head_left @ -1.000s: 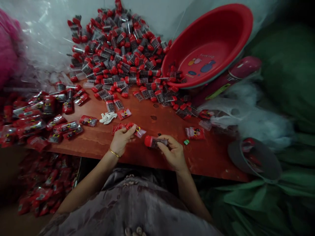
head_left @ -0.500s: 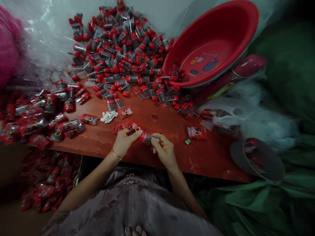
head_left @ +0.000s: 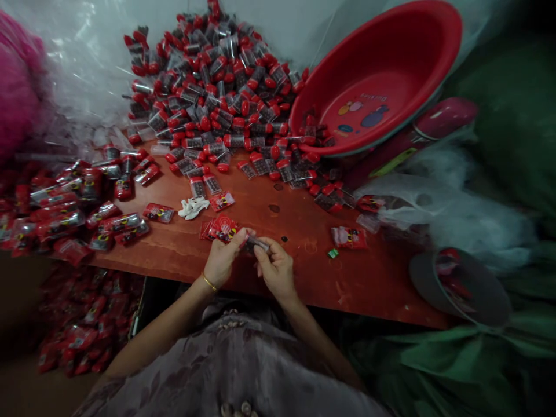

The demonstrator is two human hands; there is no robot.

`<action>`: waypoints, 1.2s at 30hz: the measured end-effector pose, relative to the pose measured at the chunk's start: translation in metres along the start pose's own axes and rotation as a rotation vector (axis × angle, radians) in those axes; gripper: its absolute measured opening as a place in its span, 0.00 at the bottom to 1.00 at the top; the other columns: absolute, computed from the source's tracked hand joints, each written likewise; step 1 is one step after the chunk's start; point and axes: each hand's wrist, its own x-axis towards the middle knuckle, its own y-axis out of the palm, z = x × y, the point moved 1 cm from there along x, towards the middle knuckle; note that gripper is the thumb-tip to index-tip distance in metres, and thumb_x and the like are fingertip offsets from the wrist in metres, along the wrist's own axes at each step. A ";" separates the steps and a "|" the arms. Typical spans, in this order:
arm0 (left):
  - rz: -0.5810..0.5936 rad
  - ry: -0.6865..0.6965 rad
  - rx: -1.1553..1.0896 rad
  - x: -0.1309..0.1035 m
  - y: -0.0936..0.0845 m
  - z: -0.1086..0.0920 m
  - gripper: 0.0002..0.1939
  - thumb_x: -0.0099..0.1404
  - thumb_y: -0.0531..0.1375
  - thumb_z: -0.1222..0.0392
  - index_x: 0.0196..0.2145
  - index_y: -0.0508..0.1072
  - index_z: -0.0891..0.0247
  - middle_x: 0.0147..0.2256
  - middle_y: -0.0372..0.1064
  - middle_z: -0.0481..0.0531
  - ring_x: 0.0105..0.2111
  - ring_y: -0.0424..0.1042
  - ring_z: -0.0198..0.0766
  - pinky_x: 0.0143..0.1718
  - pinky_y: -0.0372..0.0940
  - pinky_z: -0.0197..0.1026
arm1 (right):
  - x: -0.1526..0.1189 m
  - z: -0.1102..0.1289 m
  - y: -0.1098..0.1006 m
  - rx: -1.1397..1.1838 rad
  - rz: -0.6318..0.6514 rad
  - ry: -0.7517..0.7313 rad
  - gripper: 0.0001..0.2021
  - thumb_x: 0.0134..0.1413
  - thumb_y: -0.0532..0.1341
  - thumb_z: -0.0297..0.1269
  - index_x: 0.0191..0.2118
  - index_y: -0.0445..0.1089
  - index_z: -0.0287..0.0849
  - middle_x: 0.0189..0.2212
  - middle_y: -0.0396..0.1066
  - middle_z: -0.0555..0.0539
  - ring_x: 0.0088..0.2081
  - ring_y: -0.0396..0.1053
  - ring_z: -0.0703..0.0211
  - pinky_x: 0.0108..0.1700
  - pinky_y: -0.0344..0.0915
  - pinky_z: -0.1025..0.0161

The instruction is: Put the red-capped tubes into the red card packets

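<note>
Between both hands, over the table's front part, is a small clear tube with a red end (head_left: pixel 252 244) and dark contents. My left hand (head_left: pixel 221 260), with a gold bracelet at the wrist, closes on its red end with thumb and fingers. My right hand (head_left: pixel 275 266) pinches the clear end. Fingers cover much of the tube. Just behind my left hand lie red printed packets (head_left: pixel 219 227). A crumpled white piece (head_left: pixel 193 207) and another red packet (head_left: pixel 222 201) lie farther back.
A big heap of red-capped tubes (head_left: pixel 212 98) rises at the back, beside a tilted red basin (head_left: pixel 377 75). Filled red packets (head_left: pixel 61 214) pile up at left. At right are a red packet (head_left: pixel 348 237), a grey container (head_left: pixel 471 289) and clear plastic bags (head_left: pixel 452 202).
Both hands have shifted slightly left with the tube, the right hand more so, and have drawn closer together. A small dark speck now shows on the table right of them.
</note>
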 end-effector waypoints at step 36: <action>0.114 0.048 0.077 0.003 -0.004 0.001 0.19 0.53 0.64 0.47 0.33 0.76 0.68 0.22 0.69 0.48 0.15 0.62 0.28 0.11 0.57 0.31 | 0.005 0.004 0.028 0.214 -0.001 0.086 0.16 0.54 0.58 0.48 0.40 0.70 0.41 0.19 0.65 0.56 0.14 0.54 0.73 0.15 0.53 0.72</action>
